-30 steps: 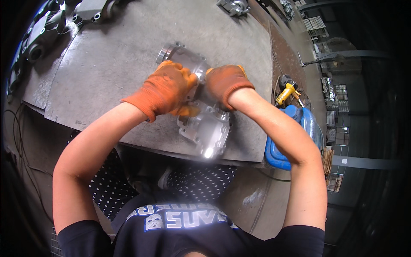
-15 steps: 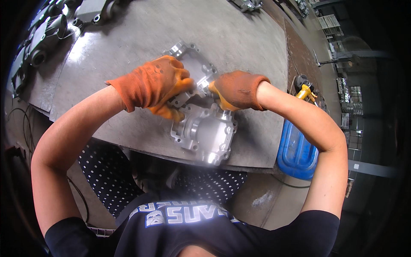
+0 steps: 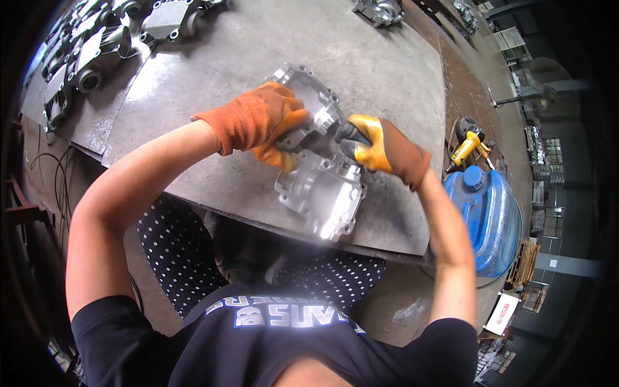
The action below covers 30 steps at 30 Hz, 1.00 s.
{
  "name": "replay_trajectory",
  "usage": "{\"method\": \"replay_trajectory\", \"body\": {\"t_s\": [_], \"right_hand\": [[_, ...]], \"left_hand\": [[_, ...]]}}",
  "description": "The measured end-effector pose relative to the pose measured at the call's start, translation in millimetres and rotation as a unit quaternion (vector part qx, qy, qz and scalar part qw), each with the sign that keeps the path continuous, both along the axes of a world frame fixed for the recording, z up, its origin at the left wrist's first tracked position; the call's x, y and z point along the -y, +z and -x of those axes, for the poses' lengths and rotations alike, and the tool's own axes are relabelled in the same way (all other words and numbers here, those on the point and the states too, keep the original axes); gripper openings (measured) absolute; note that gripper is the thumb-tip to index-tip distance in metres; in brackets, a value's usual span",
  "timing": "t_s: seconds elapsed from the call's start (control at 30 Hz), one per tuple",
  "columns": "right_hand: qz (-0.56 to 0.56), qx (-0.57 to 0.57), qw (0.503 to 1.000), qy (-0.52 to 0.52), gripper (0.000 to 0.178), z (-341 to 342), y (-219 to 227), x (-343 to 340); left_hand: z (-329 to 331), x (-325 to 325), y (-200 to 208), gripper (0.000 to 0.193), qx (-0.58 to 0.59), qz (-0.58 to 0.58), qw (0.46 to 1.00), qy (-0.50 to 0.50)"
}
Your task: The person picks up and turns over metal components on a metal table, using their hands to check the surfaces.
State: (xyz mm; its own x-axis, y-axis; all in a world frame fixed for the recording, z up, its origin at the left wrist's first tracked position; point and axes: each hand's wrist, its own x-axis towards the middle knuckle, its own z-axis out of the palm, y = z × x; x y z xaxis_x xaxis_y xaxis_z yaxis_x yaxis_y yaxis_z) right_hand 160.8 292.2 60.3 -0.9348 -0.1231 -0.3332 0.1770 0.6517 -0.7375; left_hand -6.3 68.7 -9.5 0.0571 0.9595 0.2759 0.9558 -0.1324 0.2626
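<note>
Two silvery cast-metal housings lie end to end on the grey metal table (image 3: 213,58). My left hand (image 3: 261,119), in an orange work glove, grips the near left side of the far housing (image 3: 314,97), its fingers closed round the edge. Those lower fingers also reach the top of the near housing (image 3: 322,193), which lies close to the table's front edge. Just right of where the two castings meet is my right hand (image 3: 380,145), gloved in orange and yellow, with curled fingers. Something dark shows at its fingertips; whether a tool or blackened glove tips, I cannot make out.
Several dark grey castings (image 3: 97,55) crowd the table's far left. Another casting (image 3: 379,11) sits at the far edge. Right of the table are a blue plastic jerrycan (image 3: 490,219) and a yellow power tool (image 3: 465,149). Cables (image 3: 61,177) hang at the left.
My right hand has drawn back to the right from the castings and turned, its fingers now curled. My left hand stays on the far housing. The whole view has shifted slightly.
</note>
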Motion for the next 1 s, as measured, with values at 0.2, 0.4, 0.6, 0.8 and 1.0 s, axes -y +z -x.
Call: {"method": "replay_trajectory", "body": {"t_s": [0.2,0.4,0.6,0.8,1.0], "right_hand": [[-0.420,0.015,0.904,0.080,0.064,-115,17,100],[-0.532,-0.028,0.846,0.010,0.030,-144,-11,103],[-0.464,-0.090,0.878,-0.077,0.052,-168,-27,13],[-0.037,-0.143,0.868,-0.474,0.036,-196,-50,24],[0.197,-0.112,0.771,-0.594,0.042,-211,-31,69]], "left_hand": [[18,22,12,0.096,-0.052,-0.092,0.994,0.027],[6,78,4,0.090,-0.044,0.032,0.988,0.147],[-79,110,4,0.086,0.098,-0.113,0.962,0.231],[-211,28,5,0.056,-0.030,-0.248,0.944,0.217],[-211,-40,-28,0.015,0.016,-0.130,0.970,0.206]]}}
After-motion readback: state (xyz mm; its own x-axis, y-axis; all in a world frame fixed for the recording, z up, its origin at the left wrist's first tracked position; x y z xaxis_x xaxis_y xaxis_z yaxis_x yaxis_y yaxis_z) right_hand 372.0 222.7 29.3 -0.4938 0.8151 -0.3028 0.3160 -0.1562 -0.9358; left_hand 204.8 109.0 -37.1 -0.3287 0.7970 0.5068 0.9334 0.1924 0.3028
